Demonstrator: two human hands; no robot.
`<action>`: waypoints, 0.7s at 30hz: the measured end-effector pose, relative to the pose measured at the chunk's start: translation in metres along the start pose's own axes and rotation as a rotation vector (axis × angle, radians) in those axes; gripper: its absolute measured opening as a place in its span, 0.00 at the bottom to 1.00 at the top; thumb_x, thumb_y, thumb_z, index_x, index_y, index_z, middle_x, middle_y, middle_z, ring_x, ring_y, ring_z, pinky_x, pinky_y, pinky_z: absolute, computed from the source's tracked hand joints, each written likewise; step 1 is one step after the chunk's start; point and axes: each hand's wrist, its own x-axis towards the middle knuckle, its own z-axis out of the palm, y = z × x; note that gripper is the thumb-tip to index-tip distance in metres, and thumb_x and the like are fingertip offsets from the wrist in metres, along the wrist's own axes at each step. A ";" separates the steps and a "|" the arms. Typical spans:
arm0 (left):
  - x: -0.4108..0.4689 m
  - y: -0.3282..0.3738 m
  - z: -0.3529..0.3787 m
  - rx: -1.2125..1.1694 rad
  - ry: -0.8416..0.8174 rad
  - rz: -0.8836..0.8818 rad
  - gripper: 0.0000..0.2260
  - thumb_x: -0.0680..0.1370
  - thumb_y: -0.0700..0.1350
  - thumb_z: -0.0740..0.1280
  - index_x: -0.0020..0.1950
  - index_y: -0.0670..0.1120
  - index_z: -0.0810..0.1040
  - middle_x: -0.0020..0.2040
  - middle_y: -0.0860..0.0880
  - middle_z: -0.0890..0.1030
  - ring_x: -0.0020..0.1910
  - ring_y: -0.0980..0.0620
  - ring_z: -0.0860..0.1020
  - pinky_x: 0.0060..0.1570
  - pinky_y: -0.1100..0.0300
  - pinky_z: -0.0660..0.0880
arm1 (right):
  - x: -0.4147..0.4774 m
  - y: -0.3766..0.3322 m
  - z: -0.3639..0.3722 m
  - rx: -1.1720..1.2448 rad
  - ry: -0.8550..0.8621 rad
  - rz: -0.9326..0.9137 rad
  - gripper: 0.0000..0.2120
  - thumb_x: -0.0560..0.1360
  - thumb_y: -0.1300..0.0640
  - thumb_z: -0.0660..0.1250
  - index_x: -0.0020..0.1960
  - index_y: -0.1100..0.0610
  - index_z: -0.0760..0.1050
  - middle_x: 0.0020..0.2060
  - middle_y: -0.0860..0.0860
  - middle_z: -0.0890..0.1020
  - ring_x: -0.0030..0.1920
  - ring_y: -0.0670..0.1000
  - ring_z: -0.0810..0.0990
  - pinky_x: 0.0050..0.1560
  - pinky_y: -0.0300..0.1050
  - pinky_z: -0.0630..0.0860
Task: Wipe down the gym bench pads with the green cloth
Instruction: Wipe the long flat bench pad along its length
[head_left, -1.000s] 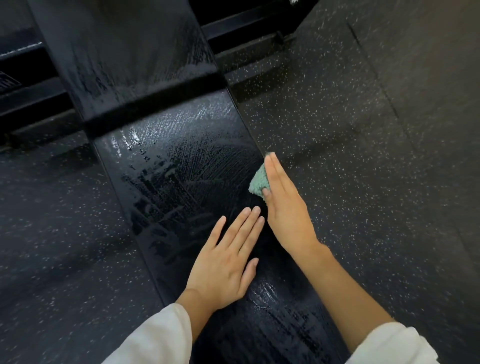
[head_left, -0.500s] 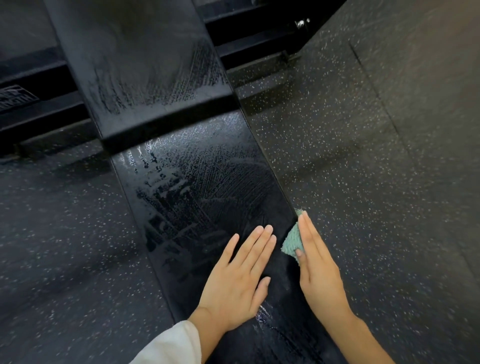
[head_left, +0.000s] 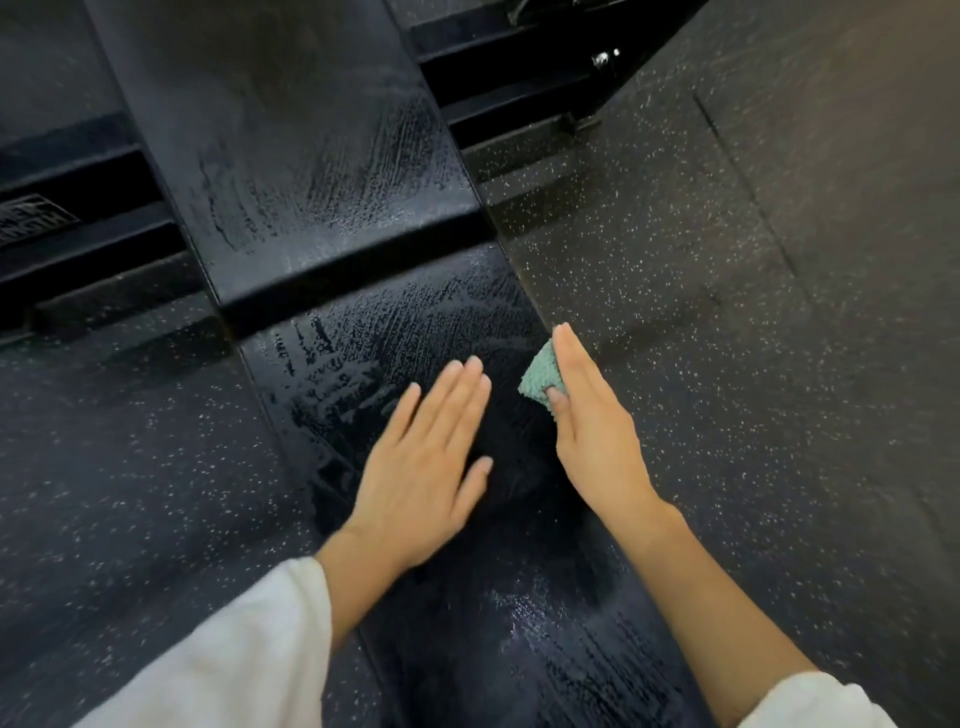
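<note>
- The plate on the frame at your 9 o'clock carries writing, too blurred and skewed to read. No other brand shows.
- Your left hand lies flat and released on the seat pad, with straight fingers pointing toward 1 o'clock.
- The seat pad's long axis runs from 5 o'clock near you to 11 o'clock, where it meets the back pad.
- The green cloth sits at the seat pad's right edge, at 2 o'clock from your left fingertips.
- Your right hand stands on edge, its thumb pinching the cloth against straight fingers. It is the nearer hand, so the next stroke likely follows that edge.
</note>
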 end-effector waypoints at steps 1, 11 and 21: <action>0.008 -0.009 -0.002 0.017 0.009 -0.021 0.29 0.81 0.54 0.51 0.79 0.42 0.55 0.80 0.46 0.53 0.79 0.49 0.51 0.76 0.49 0.51 | -0.004 0.001 -0.001 -0.001 -0.006 0.004 0.27 0.82 0.60 0.56 0.79 0.51 0.52 0.78 0.43 0.55 0.75 0.43 0.58 0.69 0.30 0.53; 0.071 -0.083 -0.026 0.085 0.052 -0.014 0.31 0.81 0.59 0.48 0.79 0.42 0.54 0.80 0.47 0.53 0.79 0.49 0.50 0.76 0.49 0.47 | -0.069 0.022 0.003 -0.046 0.023 0.109 0.29 0.82 0.61 0.54 0.77 0.43 0.48 0.76 0.35 0.52 0.74 0.34 0.52 0.71 0.28 0.51; 0.077 -0.090 -0.024 0.049 0.086 -0.022 0.31 0.80 0.58 0.50 0.80 0.43 0.53 0.80 0.48 0.51 0.79 0.51 0.48 0.77 0.48 0.47 | -0.062 0.014 0.003 -0.065 0.021 0.149 0.28 0.82 0.59 0.53 0.77 0.42 0.47 0.75 0.32 0.51 0.72 0.30 0.50 0.70 0.29 0.52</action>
